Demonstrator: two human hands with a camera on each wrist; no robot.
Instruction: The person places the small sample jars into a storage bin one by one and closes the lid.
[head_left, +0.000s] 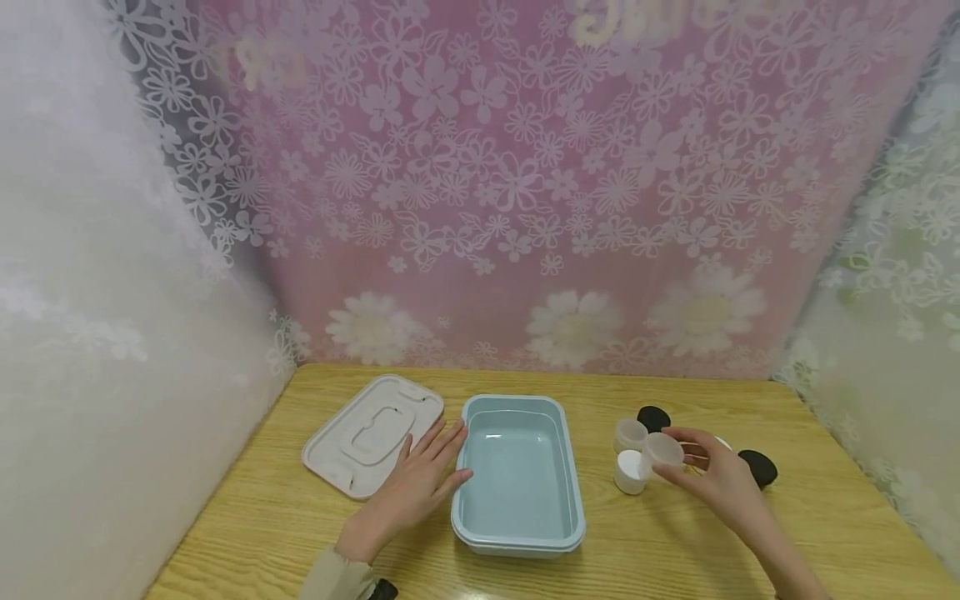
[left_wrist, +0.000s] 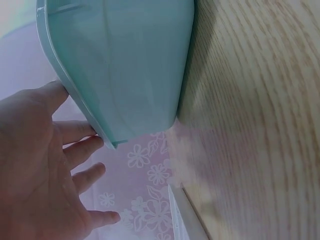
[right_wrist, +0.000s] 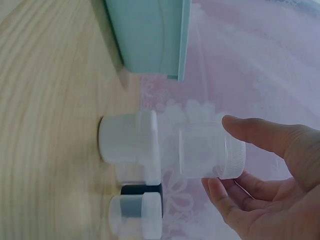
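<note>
My right hand (head_left: 716,475) pinches a small translucent plastic jar (right_wrist: 205,151) by its ribbed top, thumb on one side and fingers on the other. The jar is held up off the table, close over a white jar (head_left: 630,473) and a second translucent jar (head_left: 631,435). My left hand (head_left: 420,483) lies with spread fingers at the left rim of a light blue rectangular basin (head_left: 517,475); in the left wrist view its fingertips (left_wrist: 82,131) touch that rim. Nothing lies inside the basin.
A white tray-like lid (head_left: 375,437) lies on the table left of the basin. Black round lids or jars (head_left: 757,468) stand behind and right of my right hand, another black one (head_left: 654,418) beyond the translucent jars. A flowered curtain (head_left: 517,208) hangs behind the wooden table (head_left: 247,533).
</note>
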